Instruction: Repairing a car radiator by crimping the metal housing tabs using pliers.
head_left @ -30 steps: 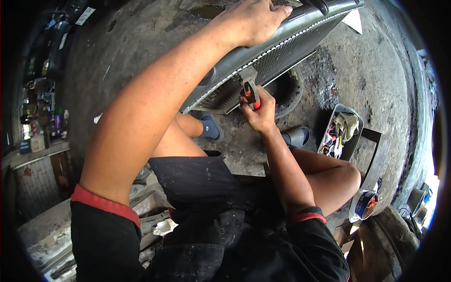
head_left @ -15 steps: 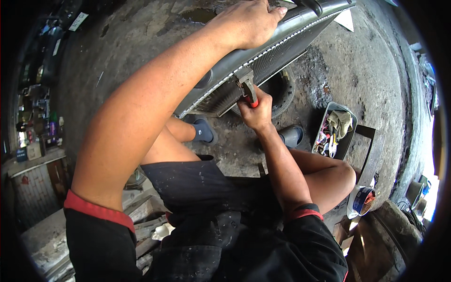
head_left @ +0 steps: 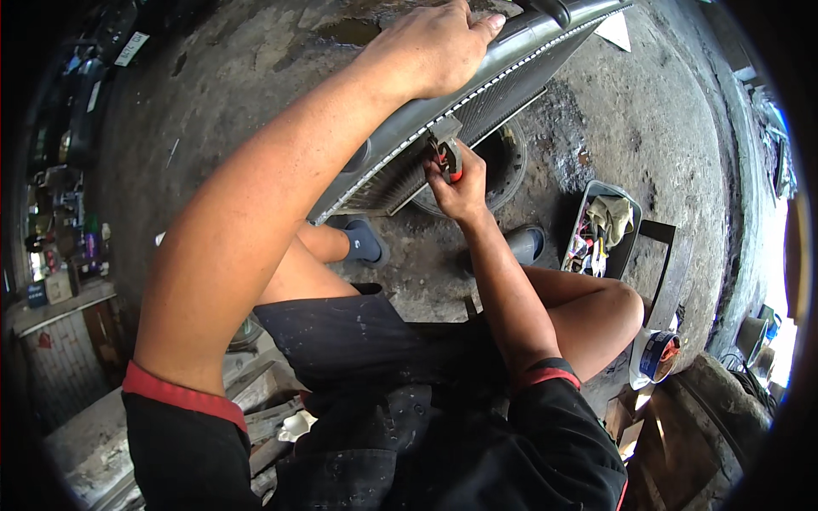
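Note:
My left hand (head_left: 439,51) is closed over the dark top tank of a radiator (head_left: 492,104), which is held tilted with its finned core toward me. My right hand (head_left: 460,187) grips pliers (head_left: 450,157) with red handles and a flat, wide jaw. The jaw is at the crimped seam along the tank's edge, just below my left forearm; whether it bites on the metal I cannot tell.
A dark wheel rim (head_left: 503,187) lies under the radiator. A grey tub (head_left: 613,264) of tools and cloth sits right of my feet, near a dark metal frame (head_left: 665,272) and a white bucket (head_left: 648,358). A cluttered shelf (head_left: 64,307) stands at left.
The radiator, both hands and the pliers appear slightly further left in the picture, as does much of the surroundings. The pliers' angle differs a little; both hands keep their grips.

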The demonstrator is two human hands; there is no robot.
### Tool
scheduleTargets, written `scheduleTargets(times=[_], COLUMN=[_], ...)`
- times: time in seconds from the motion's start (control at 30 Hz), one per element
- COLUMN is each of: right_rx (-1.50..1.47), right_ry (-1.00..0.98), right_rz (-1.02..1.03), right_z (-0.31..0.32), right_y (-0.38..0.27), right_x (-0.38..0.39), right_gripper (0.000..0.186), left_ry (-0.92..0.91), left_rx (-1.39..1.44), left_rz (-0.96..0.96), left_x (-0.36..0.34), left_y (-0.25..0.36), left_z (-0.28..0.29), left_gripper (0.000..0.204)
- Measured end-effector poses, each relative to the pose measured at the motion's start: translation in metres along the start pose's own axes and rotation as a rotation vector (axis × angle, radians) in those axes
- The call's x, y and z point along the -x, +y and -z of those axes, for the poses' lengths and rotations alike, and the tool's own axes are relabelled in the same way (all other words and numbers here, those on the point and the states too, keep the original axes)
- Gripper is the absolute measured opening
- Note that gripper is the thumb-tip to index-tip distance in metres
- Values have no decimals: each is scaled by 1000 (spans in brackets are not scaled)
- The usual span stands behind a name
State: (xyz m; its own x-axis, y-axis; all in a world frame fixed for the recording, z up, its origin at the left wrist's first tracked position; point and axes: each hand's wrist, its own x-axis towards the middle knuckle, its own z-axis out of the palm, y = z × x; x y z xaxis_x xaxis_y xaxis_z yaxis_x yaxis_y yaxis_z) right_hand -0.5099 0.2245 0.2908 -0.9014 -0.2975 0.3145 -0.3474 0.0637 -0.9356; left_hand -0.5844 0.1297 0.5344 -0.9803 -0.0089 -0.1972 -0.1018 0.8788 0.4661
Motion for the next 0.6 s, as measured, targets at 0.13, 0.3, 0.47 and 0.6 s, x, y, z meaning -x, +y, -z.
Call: scheduleTargets(times=[0.13, 0.3, 0.47, 0.6], right_rx=[6, 101, 51, 6], right_ry=[53, -52, -24, -30], right_rz=[-132, -259, -108, -72], right_z=[-6, 9, 16, 16], right_y=[-7, -23, -27, -13], right_x=[10, 14, 10, 6], right_gripper=[24, 25, 19, 17], left_ry=[-17, -80, -2, -29], left_rx=[11, 29, 10, 9], left_rz=[45, 93, 15, 26], left_x=[1, 0, -6, -3], left_y=[-2, -3, -10, -10], left_z=[2, 9, 0, 5], left_gripper=[56, 57, 57, 56])
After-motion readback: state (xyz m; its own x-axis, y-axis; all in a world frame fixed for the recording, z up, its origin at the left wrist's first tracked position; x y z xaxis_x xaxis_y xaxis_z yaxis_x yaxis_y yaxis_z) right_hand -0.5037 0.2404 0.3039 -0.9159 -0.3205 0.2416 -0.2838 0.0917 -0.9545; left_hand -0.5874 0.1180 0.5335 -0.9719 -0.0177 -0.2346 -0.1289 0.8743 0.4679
